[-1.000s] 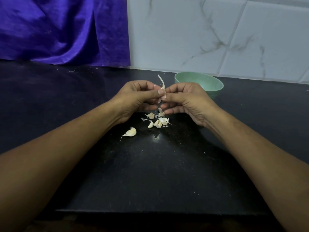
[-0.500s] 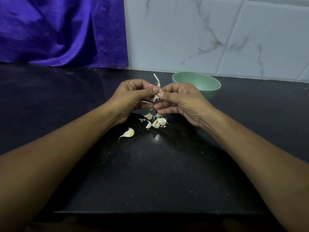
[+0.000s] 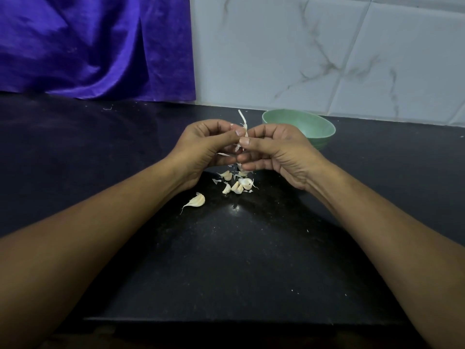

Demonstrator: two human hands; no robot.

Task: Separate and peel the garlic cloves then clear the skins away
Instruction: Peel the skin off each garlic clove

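The left hand (image 3: 204,147) and the right hand (image 3: 279,150) meet above the black counter (image 3: 226,260), which is smooth stone with fine pale specks. The fingers of both hands are curled, and the two thumb tips press together on a small garlic piece (image 3: 238,147), most of which is hidden between the fingertips. From the pinch a thin, dry papery strip (image 3: 243,120) stands upward, slightly bent and frayed at the end. One flat flake of skin (image 3: 224,154) pokes out sideways under the left fingers.

Directly below the fingers lies a loose heap of cloves (image 3: 236,186), pale cream, curved and pointed, mixed with small torn bits of skin. A single larger clove (image 3: 197,200) with a thin tail lies apart from the heap, under the left wrist.

Just behind the right-hand fingers stands a green bowl (image 3: 315,127), round with a matt surface. Beyond the left fingers a shiny purple cloth (image 3: 95,46) hangs in soft folds, and beyond the right ones is a wall of white veined tiles (image 3: 327,46).
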